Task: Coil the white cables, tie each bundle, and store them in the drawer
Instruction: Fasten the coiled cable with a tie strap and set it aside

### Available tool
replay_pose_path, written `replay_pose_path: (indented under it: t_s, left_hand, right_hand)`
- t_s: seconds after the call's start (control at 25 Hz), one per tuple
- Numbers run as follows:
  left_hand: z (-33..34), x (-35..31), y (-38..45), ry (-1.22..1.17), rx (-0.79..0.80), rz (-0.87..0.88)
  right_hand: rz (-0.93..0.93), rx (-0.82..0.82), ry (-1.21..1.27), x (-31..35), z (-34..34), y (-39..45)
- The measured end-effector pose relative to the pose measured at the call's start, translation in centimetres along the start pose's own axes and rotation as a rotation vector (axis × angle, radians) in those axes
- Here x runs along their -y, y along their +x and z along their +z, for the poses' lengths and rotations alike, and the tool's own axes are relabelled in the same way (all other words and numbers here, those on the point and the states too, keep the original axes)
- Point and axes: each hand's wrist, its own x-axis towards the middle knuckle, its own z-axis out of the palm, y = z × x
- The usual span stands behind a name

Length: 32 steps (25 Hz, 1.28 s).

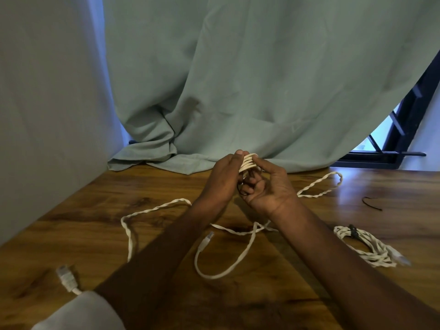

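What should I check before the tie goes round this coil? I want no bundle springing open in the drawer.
1. Coil held by both hands, left hand and right hand: ok.
2. Loops stacked evenly: ok.
3. Black tie at the fingers: ok, though mostly hidden.
4. Spare tie on the table: ok.
5. Whole cable wound in: not ok, loose cable trails across the table.
6. Earlier bundle tied: ok.

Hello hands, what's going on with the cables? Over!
Left hand and right hand both gripping white coil. Tied bundle on table. Loose cable below. Nothing blocking.
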Motion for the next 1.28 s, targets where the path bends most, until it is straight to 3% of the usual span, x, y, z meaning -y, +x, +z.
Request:
replay_pose_path:
  t_s: [0.16, 0.52, 0.68, 1.08, 1.28]
  left_hand:
    - [-0.7, -0.6, 0.5, 0.022, -0.054, -0.065]
    - [-1.4, -0.9, 0.3, -0.123, -0.212, -0.004]
    - [-2.0, -1.1, 0.5, -0.083, -0.265, -0.036]
    - [-2.8, -1.1, 1.0, -0.142, -0.177, -0.315]
    - [-3.5, -1.0, 1.5, -0.259, -0.246, -0.258]
  right_hand:
    - [-0.027, 0.062, -0.07, -0.4, -0.4, 0.1]
    - [-0.042, 0.129, -0.289, -0.5, 0.4, -0.3]
    - [-0.032, 0.13, -0.325, -0.7, 0.7, -0.6]
    - [-0.054, 0.013, -0.396, -1.2, 0.0, -0.3]
    - [-0.055, 0.061, -0.449, -1.3, 0.3, -0.6]
